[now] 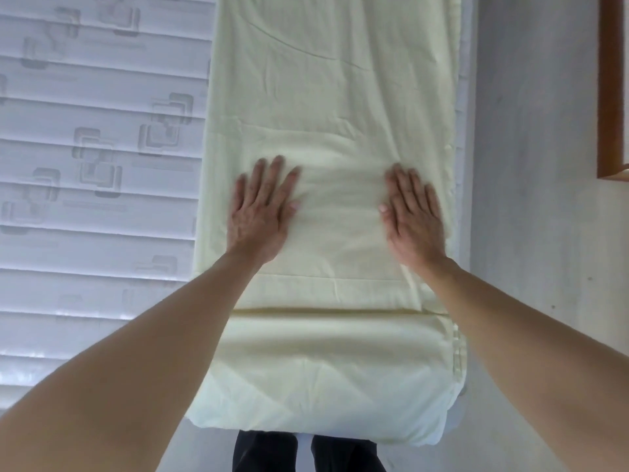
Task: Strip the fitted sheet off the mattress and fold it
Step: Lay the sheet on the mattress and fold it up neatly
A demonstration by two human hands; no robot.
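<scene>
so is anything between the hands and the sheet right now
No. The left hand and right hand both lie flat, palms down, directly on the folded pale yellow sheet, which lies on the bare mattress.

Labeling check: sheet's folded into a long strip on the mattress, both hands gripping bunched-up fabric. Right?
Not quite. The sheet is a long folded strip on the mattress, but the head view shows the left hand and right hand pressing flat on it, fingers straight, not gripping bunched fabric.
</scene>
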